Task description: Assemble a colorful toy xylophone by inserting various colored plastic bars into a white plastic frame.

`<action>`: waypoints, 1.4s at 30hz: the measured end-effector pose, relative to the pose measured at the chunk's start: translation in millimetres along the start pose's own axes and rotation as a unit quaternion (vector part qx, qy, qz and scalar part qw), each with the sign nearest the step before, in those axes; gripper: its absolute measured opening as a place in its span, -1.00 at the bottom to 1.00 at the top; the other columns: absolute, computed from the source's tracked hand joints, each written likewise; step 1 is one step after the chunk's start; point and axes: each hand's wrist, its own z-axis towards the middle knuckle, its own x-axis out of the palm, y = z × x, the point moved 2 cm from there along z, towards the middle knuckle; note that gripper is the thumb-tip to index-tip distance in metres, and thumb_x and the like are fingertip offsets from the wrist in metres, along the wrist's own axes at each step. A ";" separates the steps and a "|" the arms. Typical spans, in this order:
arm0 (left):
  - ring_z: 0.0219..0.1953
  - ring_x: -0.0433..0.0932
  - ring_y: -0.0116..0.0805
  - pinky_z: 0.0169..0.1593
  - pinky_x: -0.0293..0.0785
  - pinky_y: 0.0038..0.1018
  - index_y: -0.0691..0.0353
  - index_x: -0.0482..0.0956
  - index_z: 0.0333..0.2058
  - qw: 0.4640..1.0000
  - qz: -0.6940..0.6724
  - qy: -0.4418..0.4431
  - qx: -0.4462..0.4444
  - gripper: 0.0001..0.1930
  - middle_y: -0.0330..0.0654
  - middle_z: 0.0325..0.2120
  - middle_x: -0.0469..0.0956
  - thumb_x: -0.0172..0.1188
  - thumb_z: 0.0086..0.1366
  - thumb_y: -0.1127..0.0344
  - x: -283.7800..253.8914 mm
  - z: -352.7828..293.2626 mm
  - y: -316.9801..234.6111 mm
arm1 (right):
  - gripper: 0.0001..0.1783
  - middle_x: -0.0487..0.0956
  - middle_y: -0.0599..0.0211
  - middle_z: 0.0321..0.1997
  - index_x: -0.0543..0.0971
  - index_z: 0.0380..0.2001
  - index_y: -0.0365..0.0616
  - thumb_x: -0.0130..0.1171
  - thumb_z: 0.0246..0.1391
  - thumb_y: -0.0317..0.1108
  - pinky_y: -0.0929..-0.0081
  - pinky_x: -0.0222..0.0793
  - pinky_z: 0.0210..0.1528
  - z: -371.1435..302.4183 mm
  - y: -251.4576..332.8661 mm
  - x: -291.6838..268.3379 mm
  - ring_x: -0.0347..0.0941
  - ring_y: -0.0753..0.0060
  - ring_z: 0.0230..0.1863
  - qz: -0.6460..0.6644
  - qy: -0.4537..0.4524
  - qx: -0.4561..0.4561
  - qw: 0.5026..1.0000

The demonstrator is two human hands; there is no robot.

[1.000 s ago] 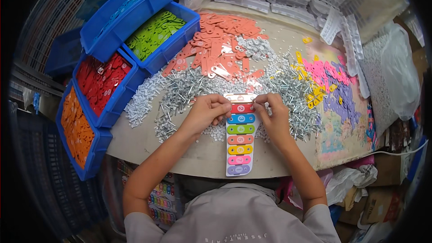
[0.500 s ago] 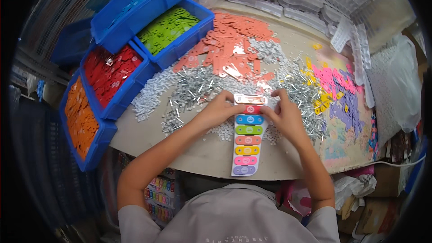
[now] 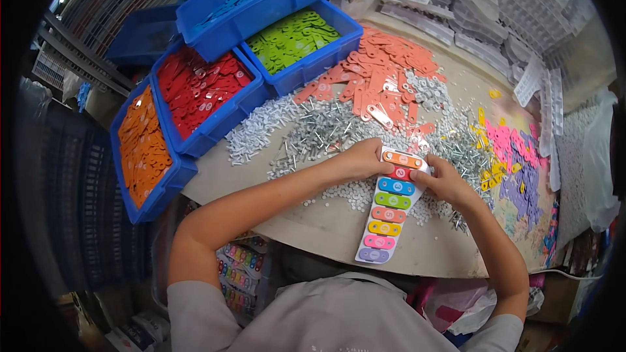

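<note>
A toy xylophone (image 3: 392,201) with a white tapered base and a row of coloured bars lies slanted near the table's front edge, its wide end away from me. Orange and red bars top the row, and a purple one is at the near end. My left hand (image 3: 362,159) grips the wide end from the left, its thumb beside the red bar (image 3: 400,173). From the right, my right hand (image 3: 446,181) holds the same end, thumb tip at the red bar's other end. Fingers under the base are hidden.
Blue bins hold orange (image 3: 143,146), red (image 3: 199,88), green (image 3: 293,39) and blue bars (image 3: 244,1). Beyond my hands spread coral bars (image 3: 391,68), metal pins (image 3: 319,127) and white pegs (image 3: 257,132). Pink (image 3: 512,143) and purple bars (image 3: 520,186) lie right. White plastic bases (image 3: 450,16) stack behind.
The whole view has shifted, so the scene sits further right. The xylophone now slants more, and glare has left its orange bar. My right fingers have come down closer around its edge.
</note>
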 end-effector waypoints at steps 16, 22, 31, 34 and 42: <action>-0.34 0.61 -0.07 -0.24 0.52 -0.35 0.31 0.64 -0.26 0.791 0.394 -0.402 0.239 -0.89 -0.07 -0.38 0.59 0.23 0.29 0.42 -112.4 -78.1 -18.4 | -0.88 0.29 0.56 -0.67 0.57 -0.32 -0.19 0.19 0.25 -0.37 0.59 0.08 -0.52 -90.9 -16.6 -23.4 0.15 0.73 -0.59 -0.115 -0.427 -0.169 0.881; -0.30 0.54 -0.16 -0.19 0.45 -0.35 0.31 0.65 -0.33 0.799 0.431 -0.374 0.189 -0.92 -0.11 -0.40 0.57 0.26 0.24 0.43 -141.0 -91.9 23.9 | -0.90 0.54 0.32 -0.44 0.60 -0.31 -0.27 0.19 0.21 -0.44 0.51 0.30 -0.33 -102.7 -71.6 -56.7 0.38 0.52 -0.43 -0.133 -0.521 -0.175 0.825; -0.21 0.51 -0.10 -0.10 0.43 -0.32 0.30 0.61 -0.34 0.808 0.435 -0.363 0.158 -0.95 -0.11 -0.37 0.57 0.22 0.24 0.46 -124.5 -78.0 14.2 | -0.92 0.57 0.19 -0.30 0.64 -0.33 -0.20 0.26 0.06 -0.50 0.30 0.37 -0.07 -99.8 -93.1 -57.4 0.46 0.11 -0.15 -0.208 -0.504 -0.184 0.818; -0.22 0.50 -0.10 -0.12 0.42 -0.32 0.30 0.60 -0.33 0.801 0.451 -0.357 0.163 -0.94 -0.10 -0.37 0.56 0.20 0.26 0.46 -130.3 -79.2 18.8 | -0.91 0.54 0.21 -0.34 0.64 -0.34 -0.18 0.29 0.03 -0.48 0.28 0.35 -0.11 -87.8 -86.2 -60.1 0.44 0.11 -0.17 -0.251 -0.488 -0.222 0.806; -0.50 0.47 -0.60 -0.40 0.36 -0.60 0.31 0.54 -0.22 0.894 0.159 -0.376 0.186 -0.87 -0.21 -0.46 0.64 0.07 0.44 0.38 -105.5 -96.9 9.1 | -0.91 0.48 0.23 -0.48 0.54 -0.37 -0.21 0.25 0.07 -0.48 0.28 0.33 -0.24 -68.6 -87.9 -66.2 0.42 0.20 -0.35 -0.291 -0.446 -0.222 0.817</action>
